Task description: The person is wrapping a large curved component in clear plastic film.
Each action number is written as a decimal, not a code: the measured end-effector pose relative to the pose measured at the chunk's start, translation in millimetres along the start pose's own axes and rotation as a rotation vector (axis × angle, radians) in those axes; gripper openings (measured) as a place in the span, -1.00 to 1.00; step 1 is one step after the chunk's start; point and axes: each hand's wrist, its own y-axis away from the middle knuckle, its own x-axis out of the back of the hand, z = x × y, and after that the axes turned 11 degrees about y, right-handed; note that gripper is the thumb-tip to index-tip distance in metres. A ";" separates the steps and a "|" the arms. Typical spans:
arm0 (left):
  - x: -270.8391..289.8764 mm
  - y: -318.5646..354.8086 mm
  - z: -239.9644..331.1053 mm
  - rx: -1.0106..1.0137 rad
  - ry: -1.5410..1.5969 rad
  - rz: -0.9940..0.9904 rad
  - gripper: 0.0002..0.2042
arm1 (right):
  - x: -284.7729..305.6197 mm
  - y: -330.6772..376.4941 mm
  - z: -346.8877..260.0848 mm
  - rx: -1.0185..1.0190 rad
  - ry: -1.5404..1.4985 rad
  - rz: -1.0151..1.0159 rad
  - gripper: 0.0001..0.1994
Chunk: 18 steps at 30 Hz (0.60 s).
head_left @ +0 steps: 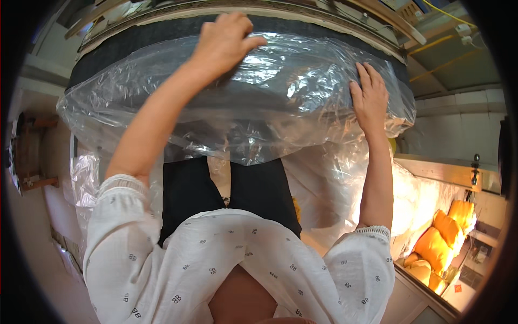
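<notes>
A clear, shiny plastic sheet (183, 102) covers the near side of a long frame and hangs in folds over my lap. Beneath its upper edge runs a band of dark cloth (129, 51). At the far edge, my left hand (225, 40) rests over the dark cloth, its fingers bent and thumb apart; the fingertips are partly hidden. My right hand (370, 97) lies on the sheet's right part, fingers stretched out and apart, gripping nothing visible.
Beyond the cloth lies a long beam (302, 8) along the frame's far side. A wooden bar (437, 170) sticks out at right, with orange-yellow bundles (440, 237) on the lower right. More plastic (334, 183) hangs by my right side. A wooden stand (38, 151) is at left.
</notes>
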 end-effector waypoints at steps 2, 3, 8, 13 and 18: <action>-24.1 -1.8 0.8 -0.049 0.244 0.111 -0.79 | 3.2 -3.1 4.8 0.073 -0.102 -0.026 -0.55; -28.4 -5.2 -8.7 -0.091 0.421 0.166 -0.80 | 1.8 -1.6 12.8 0.053 -0.079 -0.021 -0.55; 22.5 26.8 -24.6 0.101 0.350 0.126 -0.82 | -8.9 26.6 45.1 -0.170 0.093 -0.103 -0.48; 102.2 86.8 -116.6 0.184 0.027 0.151 -0.85 | 12.7 19.6 -41.1 0.134 -0.042 -0.123 -0.49; 132.2 131.2 -135.5 0.251 0.023 0.196 -0.86 | 2.9 7.2 -34.7 0.064 -0.134 0.134 -0.70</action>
